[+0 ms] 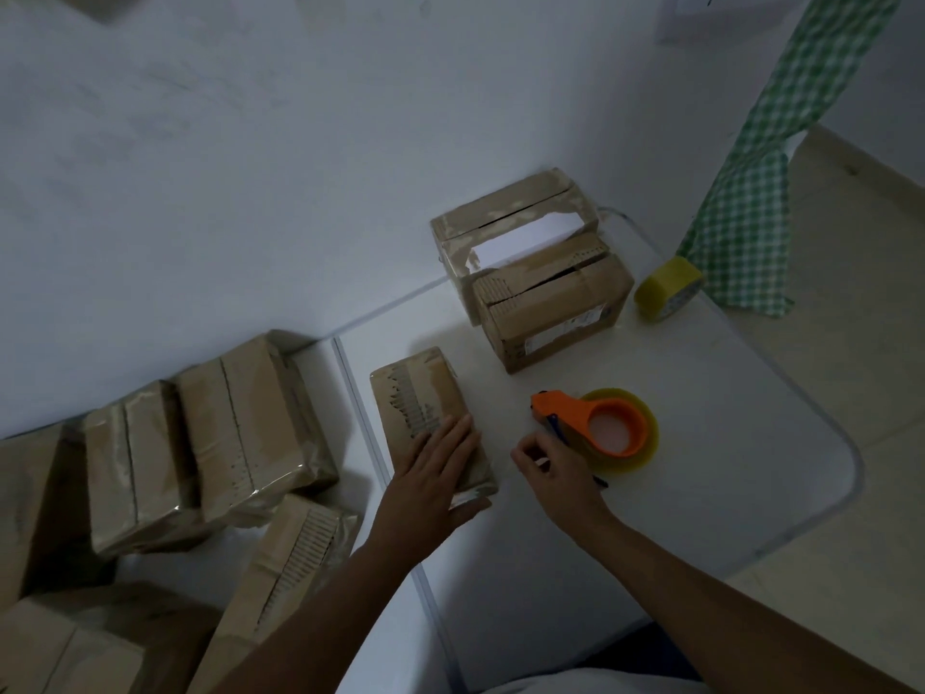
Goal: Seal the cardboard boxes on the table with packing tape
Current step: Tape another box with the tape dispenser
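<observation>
Small cardboard box (pixel 433 423) at centre frame on the worktop (pixel 726 443) — left hand (pixel 440 473) flat on top, fingers straight. Looks light, stiff and tape-slick; hold it by pressing down. Right hand (pixel 555 465) curled beside the tape dispenser (pixel 598 428) — grip unclear.

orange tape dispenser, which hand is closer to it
Right. The right hand sits just beside the orange tape dispenser, fingers curled near its nose. The left hand rests flat on the small box, farther away.
</observation>
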Motion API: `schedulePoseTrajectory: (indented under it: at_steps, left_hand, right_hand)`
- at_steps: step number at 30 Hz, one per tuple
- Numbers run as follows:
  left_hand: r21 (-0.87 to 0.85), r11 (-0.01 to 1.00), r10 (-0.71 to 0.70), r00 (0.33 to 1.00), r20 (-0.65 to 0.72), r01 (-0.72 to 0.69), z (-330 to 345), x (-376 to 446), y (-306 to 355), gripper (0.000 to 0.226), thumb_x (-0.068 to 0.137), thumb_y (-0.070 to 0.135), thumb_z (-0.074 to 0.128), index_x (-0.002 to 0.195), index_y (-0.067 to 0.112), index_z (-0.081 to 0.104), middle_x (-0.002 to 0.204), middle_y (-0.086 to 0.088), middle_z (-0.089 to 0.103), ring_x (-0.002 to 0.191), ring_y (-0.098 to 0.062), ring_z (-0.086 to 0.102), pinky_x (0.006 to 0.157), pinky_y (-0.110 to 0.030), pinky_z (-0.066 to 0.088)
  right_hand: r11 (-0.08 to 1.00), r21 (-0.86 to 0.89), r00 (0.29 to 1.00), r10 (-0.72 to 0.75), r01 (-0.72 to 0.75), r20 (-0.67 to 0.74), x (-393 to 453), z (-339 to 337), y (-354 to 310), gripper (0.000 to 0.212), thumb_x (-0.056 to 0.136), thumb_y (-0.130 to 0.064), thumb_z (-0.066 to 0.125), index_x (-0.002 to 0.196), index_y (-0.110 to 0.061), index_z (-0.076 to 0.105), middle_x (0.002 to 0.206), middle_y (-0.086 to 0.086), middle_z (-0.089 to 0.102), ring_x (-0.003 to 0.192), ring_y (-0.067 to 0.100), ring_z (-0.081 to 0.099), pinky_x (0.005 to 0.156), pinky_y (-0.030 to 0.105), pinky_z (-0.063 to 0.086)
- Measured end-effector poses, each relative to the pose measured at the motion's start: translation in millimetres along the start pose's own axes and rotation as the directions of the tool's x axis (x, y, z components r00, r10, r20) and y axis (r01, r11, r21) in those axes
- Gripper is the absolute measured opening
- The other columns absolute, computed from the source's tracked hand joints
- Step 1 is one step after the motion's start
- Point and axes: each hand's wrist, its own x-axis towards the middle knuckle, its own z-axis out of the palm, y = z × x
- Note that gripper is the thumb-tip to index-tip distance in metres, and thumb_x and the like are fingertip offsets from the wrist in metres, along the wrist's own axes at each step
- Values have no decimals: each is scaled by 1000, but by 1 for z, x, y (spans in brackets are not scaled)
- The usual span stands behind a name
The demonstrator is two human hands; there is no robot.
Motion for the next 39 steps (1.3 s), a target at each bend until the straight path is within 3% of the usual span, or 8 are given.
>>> schedulePoseTrajectory:
  at_steps: [11, 17, 23, 27, 31, 33, 36, 39]
  left_hand:
    - [58, 998, 22, 999, 43, -24, 1, -7, -11, 96, 87, 60, 60, 158, 14, 14, 166, -5, 10, 153, -23, 7, 121, -48, 11]
    - [78, 997, 4, 999, 32, -7, 0, -7, -7, 95, 85, 56, 65, 157, 14, 19, 165, -6, 16, 152, -25, 14, 120, -48, 13]
    - [42, 999, -4, 999, 49, 1, -3, -7, -8, 94, 87, 58, 61, 158, 15, 17, 166, -4, 12, 153, -23, 9, 121, -48, 11]
    - [25, 1000, -11, 999, 41, 10, -1, -8, -9, 94, 86, 60, 59, 158, 17, 17, 166, -3, 11, 153, -21, 6, 121, -46, 9]
    - [18, 1000, -18, 999, 41, 17, 1, -8, -8, 98, 84, 60, 63, 158, 17, 16, 166, -3, 11, 153, -22, 7, 121, -47, 9]
    - [4, 1000, -21, 999, 41, 21, 1, -8, -8, 98, 84, 60, 63, 158, 18, 15, 166, -2, 11, 153, -21, 7, 121, -48, 12]
    - [4, 998, 67, 997, 43, -67, 1, -10, -15, 96, 86, 61, 60, 159, 19, 14, 166, 0, 9, 153, -20, 7, 120, -49, 15]
    - [24, 976, 214, 973, 91, -217, -2, -10, -27, 98, 85, 60, 60, 159, 20, 10, 167, 0, 7, 153, -20, 7, 122, -46, 11]
  right_hand:
    - [935, -255, 968, -248, 248, 30, 21, 30, -2, 7, 98, -13, 54, 94, -11, 59, 91, 2, 58, 82, 17, 51, 73, 39, 47]
    - [987, -151, 998, -60, 56, -20, 13, 56, -1, 16, 103, -20, 43, 107, -9, 53, 104, 5, 53, 88, 21, 56, 79, 46, 50]
    - [985, -81, 974, 163, -152, 155, 23, 49, -8, 44, 102, -21, 43, 145, -17, 35, 146, 6, 36, 126, 22, 46, 105, 40, 43]
    - [993, -16, 984, 120, -119, 132, -3, 38, -13, 46, 100, -4, 41, 140, -27, 42, 137, -5, 51, 114, 5, 50, 87, 1, 39]
    - [997, -79, 972, 27, -9, 233, -25, 47, -23, 60, 100, -4, 43, 153, -16, 16, 154, 4, 33, 138, 16, 38, 115, 26, 31]
    - [996, -89, 963, 41, -18, 267, -25, 48, -27, 69, 99, -5, 45, 154, -17, 5, 158, 5, 27, 140, 18, 35, 115, 30, 30]
    - [999, -48, 938, 0, 18, 347, -27, 32, -25, 71, 99, -17, 52, 156, -25, 10, 152, -3, 38, 132, 8, 44, 106, 19, 38]
    - [973, -195, 932, -48, 125, 358, -27, 13, -14, 70, 93, -34, 63, 152, -23, 28, 148, -4, 45, 130, 8, 46, 108, 26, 40]
